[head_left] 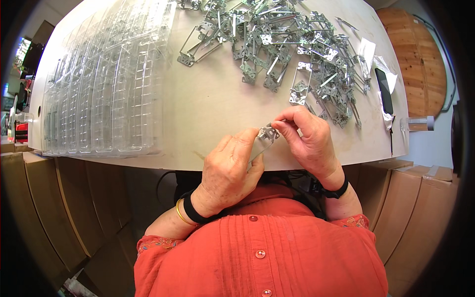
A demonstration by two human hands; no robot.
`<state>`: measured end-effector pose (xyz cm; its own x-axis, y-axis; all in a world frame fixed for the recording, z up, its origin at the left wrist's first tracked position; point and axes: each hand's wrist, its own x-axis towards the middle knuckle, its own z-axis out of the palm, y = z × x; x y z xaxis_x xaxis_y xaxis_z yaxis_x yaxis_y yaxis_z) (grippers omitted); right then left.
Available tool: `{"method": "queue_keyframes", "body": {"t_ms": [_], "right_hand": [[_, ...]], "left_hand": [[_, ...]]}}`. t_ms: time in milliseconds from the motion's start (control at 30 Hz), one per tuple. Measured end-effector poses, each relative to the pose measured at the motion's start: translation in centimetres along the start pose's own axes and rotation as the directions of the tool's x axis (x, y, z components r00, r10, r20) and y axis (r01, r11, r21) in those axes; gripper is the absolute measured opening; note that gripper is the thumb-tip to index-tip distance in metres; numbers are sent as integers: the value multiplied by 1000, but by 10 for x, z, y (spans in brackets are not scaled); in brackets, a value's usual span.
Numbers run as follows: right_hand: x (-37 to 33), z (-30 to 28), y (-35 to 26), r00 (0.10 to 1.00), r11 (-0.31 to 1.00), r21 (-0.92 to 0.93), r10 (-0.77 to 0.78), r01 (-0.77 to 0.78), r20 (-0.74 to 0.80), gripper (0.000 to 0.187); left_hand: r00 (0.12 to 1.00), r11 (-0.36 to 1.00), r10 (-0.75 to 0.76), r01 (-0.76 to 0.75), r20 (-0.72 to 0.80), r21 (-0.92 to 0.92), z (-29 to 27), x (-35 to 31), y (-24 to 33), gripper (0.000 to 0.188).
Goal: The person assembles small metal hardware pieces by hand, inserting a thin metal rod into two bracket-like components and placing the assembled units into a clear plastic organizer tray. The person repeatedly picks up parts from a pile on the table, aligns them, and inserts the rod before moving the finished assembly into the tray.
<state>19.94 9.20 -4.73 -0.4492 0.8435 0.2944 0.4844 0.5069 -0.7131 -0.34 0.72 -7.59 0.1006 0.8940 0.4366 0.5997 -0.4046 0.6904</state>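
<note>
Both hands meet at the near edge of the tabletop [208, 109], low in the frame's centre. The left hand [230, 171] and right hand [307, 141] each pinch one small metal bracket [267, 133] between fingertips. Held past the edge, it could probably slip and drop. The bracket pile [292, 44] at upper right looks tangled and sharp-cornered.

We sit in assembly workshop: pile of metal brackets [292, 44], stacked clear plastic trays [104, 84] on worktable [208, 114], cardboard boxes [64, 208] below.
</note>
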Motion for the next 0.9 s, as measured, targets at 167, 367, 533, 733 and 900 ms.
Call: {"method": "queue_keyframes", "body": {"t_ms": [167,367,533,733,900], "right_hand": [[0,2,1,1000,1000,11,-20,20,-11,14],[1,2,1,999,1000,-1,-30,30,-20,14],[0,3,1,999,1000,-3,-10,10,-31,14],[1,3,-1,999,999,-23,-32,31,-32,15],[1,1,1,999,997,-70,-43,41,-25,15]], "left_hand": [[1000,1000,-2,2,-7,-1,2,0,-1,60],[1000,1000,-13,13,-8,3,2,-1,-1,60],[1000,1000,-18,18,-2,0,1,-1,1,60],[1000,1000,-19,19,-3,-3,1,-1,0,60],[1000,1000,-13,13,0,4,2,-2,-1,61]]}}
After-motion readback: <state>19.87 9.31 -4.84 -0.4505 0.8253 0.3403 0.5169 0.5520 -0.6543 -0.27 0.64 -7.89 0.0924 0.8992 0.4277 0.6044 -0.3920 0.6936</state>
